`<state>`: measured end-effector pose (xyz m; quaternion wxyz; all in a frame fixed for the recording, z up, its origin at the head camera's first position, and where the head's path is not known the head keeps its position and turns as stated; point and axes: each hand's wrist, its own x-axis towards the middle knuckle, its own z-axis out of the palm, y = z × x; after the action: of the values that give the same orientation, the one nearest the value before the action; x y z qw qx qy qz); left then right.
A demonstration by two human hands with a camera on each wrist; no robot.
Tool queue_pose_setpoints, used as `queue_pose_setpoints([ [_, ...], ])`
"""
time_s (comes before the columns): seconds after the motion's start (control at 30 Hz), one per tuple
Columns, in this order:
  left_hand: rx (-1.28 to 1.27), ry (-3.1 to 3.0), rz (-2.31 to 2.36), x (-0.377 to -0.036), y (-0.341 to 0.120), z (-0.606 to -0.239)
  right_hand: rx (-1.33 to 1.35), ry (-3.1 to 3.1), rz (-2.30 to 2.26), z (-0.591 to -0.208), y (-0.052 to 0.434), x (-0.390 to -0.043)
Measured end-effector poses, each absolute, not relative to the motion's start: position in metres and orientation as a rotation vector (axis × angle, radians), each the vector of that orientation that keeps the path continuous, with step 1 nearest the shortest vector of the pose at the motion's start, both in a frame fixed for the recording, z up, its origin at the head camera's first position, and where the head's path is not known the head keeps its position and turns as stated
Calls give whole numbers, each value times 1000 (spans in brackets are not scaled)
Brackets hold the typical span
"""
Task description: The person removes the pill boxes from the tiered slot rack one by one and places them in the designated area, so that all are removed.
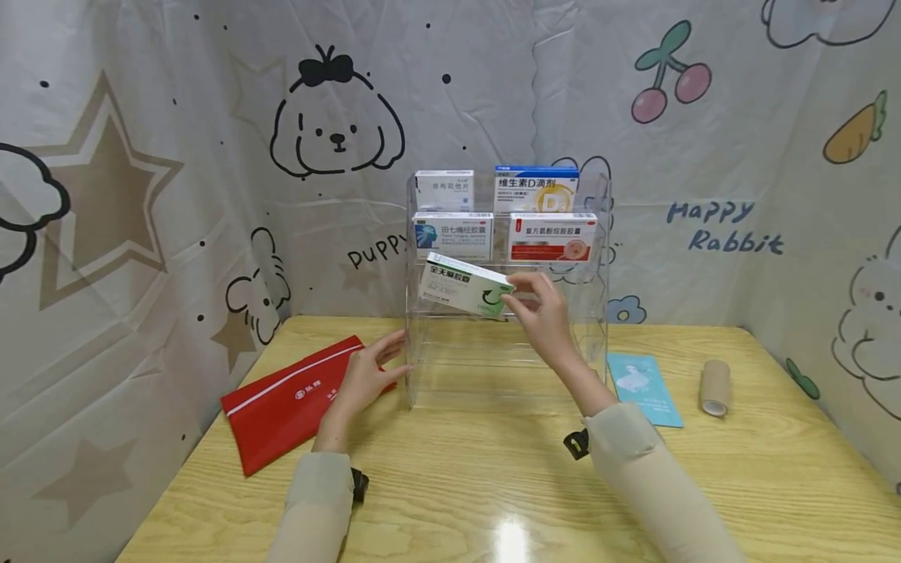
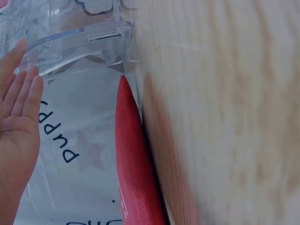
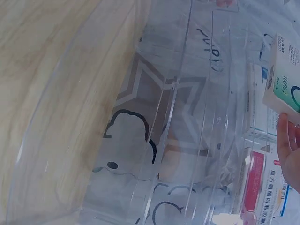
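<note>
My right hand [image 1: 545, 320] pinches a white and green medicine box [image 1: 457, 288] by its right end, between thumb and fingers. The box tilts, its left end higher, in front of the clear tiered display rack [image 1: 603, 313]. In the right wrist view that box [image 3: 281, 70] stands out near the upper right edge, fingers at its lower end. Beside the rack's left side is my left hand [image 1: 367, 374], fingers extended and fingertips right at the clear panel. In the left wrist view the left palm [image 2: 21, 126] faces the camera with nothing in it.
Upper tiers bear a white box [image 1: 445, 191], a blue-topped vitamin D box [image 1: 536, 190], a blue-white box [image 1: 454, 237] and a red-white box [image 1: 552, 238]. A red pouch [image 1: 281, 414] lies left, a teal packet [image 1: 644, 391] and a cardboard tube [image 1: 715, 387] right.
</note>
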<state>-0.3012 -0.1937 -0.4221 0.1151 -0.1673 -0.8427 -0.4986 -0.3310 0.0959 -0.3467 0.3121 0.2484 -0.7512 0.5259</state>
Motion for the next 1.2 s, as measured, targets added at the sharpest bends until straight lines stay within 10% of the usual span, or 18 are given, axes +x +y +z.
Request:
queue_pose_setpoints([
  [1.2, -480, -2502, -1441, -304, -195, -422, 957, -2276, 1417, -403, 104, -264],
])
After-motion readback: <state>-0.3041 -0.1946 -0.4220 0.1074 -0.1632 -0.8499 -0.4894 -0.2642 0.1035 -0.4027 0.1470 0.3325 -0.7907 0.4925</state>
